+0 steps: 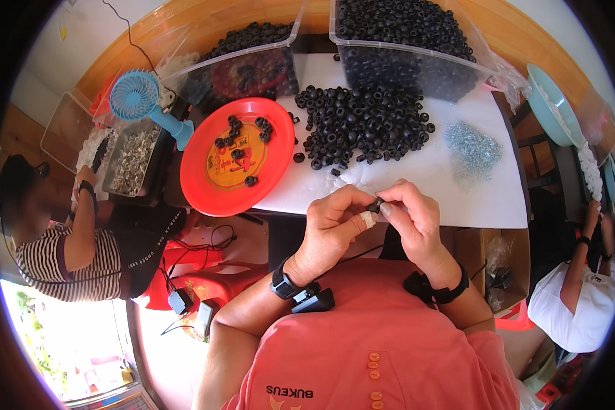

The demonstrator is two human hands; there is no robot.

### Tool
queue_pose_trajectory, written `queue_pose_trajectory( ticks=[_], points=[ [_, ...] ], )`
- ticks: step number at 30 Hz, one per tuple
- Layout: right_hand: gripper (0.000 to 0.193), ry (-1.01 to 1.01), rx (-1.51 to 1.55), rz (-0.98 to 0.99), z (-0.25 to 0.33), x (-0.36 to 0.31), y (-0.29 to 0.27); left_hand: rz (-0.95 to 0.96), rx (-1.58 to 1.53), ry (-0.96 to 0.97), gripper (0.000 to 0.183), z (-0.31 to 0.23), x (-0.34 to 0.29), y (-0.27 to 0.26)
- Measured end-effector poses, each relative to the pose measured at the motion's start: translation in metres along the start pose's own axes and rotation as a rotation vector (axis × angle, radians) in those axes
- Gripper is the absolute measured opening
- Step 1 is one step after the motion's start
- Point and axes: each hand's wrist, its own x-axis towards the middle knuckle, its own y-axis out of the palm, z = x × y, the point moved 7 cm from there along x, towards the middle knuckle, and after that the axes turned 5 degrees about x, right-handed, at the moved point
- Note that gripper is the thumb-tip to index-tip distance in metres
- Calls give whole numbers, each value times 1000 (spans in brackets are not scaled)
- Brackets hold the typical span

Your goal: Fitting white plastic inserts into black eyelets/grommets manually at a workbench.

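Note:
My left hand (333, 227) and my right hand (415, 222) meet over the table's near edge. Pinched between their fingertips is a small black part (375, 204), mostly covered by the fingers. The left thumb wears a pale wrapping. Just beyond the hands spreads a heap of small black hollow parts (362, 126), rounded and ring-like. To its right lies a patch of tiny clear bluish pieces (473, 147). On the left, a round red plate (197, 167) carries a few small clusters of black parts.
Two clear plastic bins (417, 65) of black parts stand along the far side of the white tabletop (451, 201). A blue fan (135, 96) stands beside a tray of metal pieces (133, 160). People sit at left and right. Cables (201, 249) hang near a red stool.

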Motion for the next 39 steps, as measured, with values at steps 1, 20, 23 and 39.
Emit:
queue_pose_trajectory(
  ticks=[1,20,23,39],
  points=[
    [11,1,-5,2,0,0,0,-17,30,23,16,-1,0,0],
    [10,-9,-3,-8,-1,-1,0,-36,26,59,20,1,0,-1],
    [10,-25,-8,-5,-1,-1,0,-36,27,63,20,-1,-1,-1],
    [10,-15,-14,-13,-1,-1,0,-32,12,57,19,1,-1,0]
  ],
)
